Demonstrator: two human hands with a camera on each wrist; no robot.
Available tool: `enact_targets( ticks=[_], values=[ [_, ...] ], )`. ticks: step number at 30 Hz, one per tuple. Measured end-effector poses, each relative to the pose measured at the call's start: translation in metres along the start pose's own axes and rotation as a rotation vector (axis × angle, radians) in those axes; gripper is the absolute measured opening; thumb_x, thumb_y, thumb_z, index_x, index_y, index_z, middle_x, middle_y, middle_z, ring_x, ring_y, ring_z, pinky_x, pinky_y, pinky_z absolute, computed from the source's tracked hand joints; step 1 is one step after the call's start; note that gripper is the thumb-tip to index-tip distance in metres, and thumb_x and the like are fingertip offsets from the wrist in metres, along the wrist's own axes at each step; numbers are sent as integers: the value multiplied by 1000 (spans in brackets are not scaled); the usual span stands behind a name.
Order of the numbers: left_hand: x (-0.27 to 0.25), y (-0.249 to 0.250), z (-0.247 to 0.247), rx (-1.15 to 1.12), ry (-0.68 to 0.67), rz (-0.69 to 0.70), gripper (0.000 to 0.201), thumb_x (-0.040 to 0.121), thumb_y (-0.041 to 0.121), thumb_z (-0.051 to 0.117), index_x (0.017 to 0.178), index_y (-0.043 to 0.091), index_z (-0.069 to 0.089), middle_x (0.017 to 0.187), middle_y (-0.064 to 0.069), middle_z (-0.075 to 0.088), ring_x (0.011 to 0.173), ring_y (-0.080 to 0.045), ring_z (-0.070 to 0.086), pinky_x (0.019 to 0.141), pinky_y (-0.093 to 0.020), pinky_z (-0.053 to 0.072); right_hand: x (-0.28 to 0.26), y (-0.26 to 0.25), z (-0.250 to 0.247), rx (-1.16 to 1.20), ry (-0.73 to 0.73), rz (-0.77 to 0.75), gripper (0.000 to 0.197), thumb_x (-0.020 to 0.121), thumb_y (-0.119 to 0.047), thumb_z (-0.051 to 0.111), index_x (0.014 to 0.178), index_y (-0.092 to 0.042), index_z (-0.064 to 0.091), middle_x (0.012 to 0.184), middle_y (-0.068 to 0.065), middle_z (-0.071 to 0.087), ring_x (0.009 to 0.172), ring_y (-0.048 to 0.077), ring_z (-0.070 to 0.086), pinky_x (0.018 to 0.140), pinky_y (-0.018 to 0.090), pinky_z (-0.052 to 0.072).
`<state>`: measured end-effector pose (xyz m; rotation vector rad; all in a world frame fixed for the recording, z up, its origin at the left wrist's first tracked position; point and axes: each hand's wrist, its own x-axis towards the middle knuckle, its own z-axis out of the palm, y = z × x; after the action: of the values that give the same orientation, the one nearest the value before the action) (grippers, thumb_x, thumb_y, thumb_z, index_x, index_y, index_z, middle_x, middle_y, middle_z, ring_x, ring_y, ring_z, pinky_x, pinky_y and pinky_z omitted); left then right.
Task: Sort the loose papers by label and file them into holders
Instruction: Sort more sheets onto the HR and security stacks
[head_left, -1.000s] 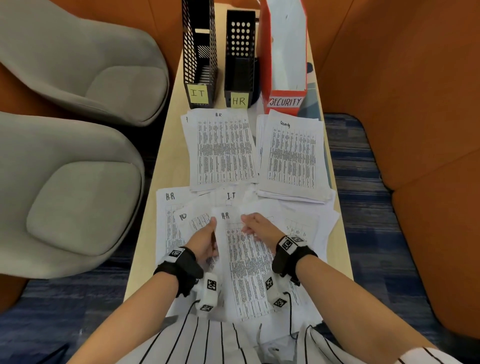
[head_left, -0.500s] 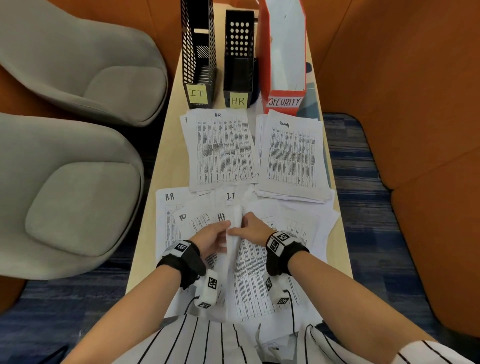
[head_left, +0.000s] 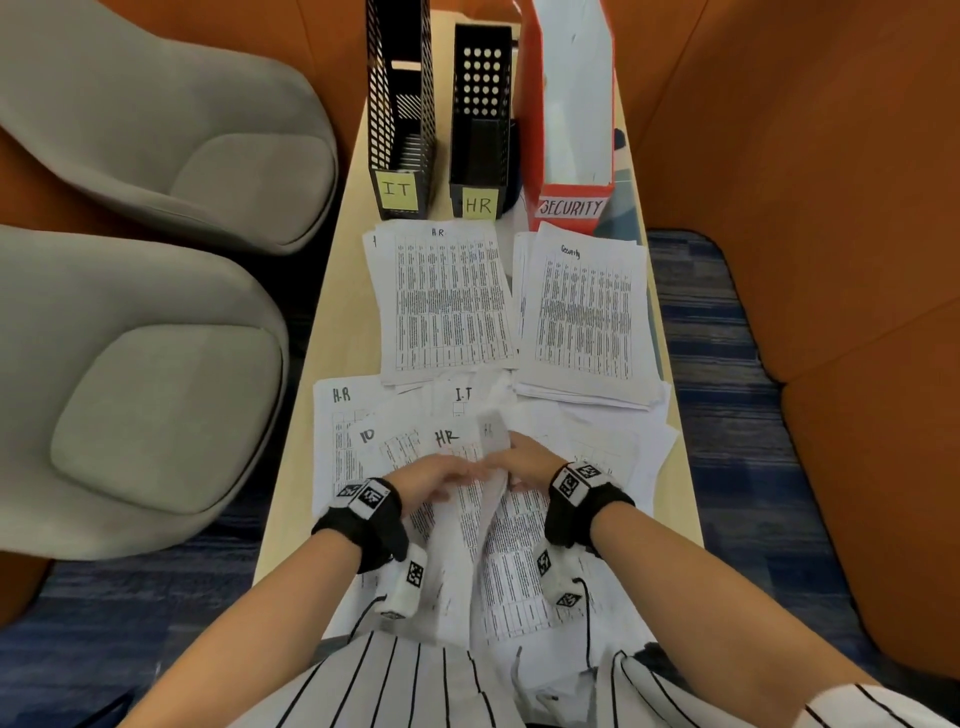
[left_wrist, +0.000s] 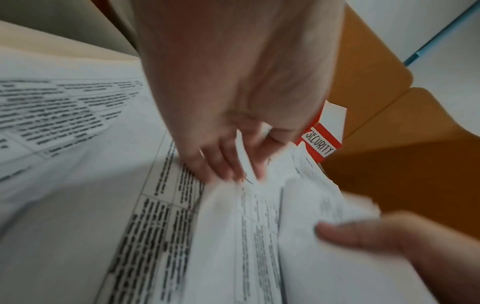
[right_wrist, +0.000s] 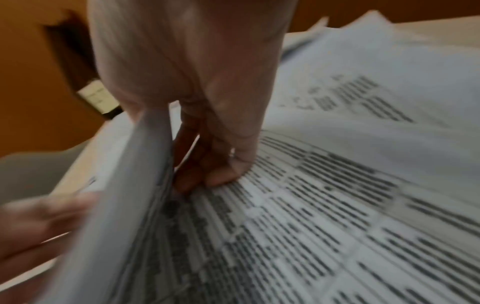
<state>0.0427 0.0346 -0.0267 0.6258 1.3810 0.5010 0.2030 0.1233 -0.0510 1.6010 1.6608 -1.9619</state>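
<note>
Upright, the printed HR sheet (head_left: 480, 499) bows lengthwise.

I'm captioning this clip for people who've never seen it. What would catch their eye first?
Probably the two hands, left hand and right hand, lifting a printed sheet from the loose pile at the table's near end. Beyond them lie two neat stacks, the HR stack and the Security stack. At the far end stand three holders: IT holder, HR holder and red SECURITY holder.
</note>
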Motion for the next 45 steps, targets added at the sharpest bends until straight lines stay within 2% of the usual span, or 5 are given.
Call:
enact_targets(
  ticks=[6, 27, 33, 40, 45],
  values=[
    [12, -2, -39, 407, 436, 219, 22, 76, -7, 48, 69, 13, 43, 69, -2, 39, 65, -15, 37, 66, -26, 30, 19, 52, -20, 358, 225, 125, 85, 64, -40, 79, 132, 1, 49, 121, 14, 65, 104, 32, 65, 97, 49, 51],
    [-4, -4, -3, 1, 273, 89, 24, 89, 11, 59, 109, 18, 49, 100, -5, 55, 83, -18, 52, 70, -29, 43, -11, 2, 0, -66, 185, 95, 44, 81, -25, 66, 119, -4, 59, 117, 15, 65, 105, 31, 62, 94, 45, 52],
    [-16, 0, 10, 113, -65, 107, 101, 78, 28, 76, 148, 27, 2, 139, 7, 36, 124, -11, 43, 98, -22, 40, -30, -16, 2, 274, 72, 99, 31, 90, -23, 62, 120, -14, 60, 115, 9, 68, 103, 25, 65, 81, 37, 55],
    [-17, 9, 5, 198, 87, 207, 92, 59, 60, 80, 131, 16, 44, 130, 2, 55, 113, -11, 56, 106, -37, 43, -41, -68, 9, 105, -129, -50, 36, 94, -33, 57, 124, -12, 59, 117, 12, 68, 107, 28, 65, 91, 47, 55],
    [-11, 11, 7, 169, 196, 191, 104, 75, 7, 71, 147, 25, -1, 136, -3, 43, 121, -21, 53, 92, -32, 51, -43, -75, 12, 179, -279, 6, 67, 89, -62, 49, 128, -9, 52, 121, 10, 59, 114, 30, 60, 88, 40, 55]
  ],
)
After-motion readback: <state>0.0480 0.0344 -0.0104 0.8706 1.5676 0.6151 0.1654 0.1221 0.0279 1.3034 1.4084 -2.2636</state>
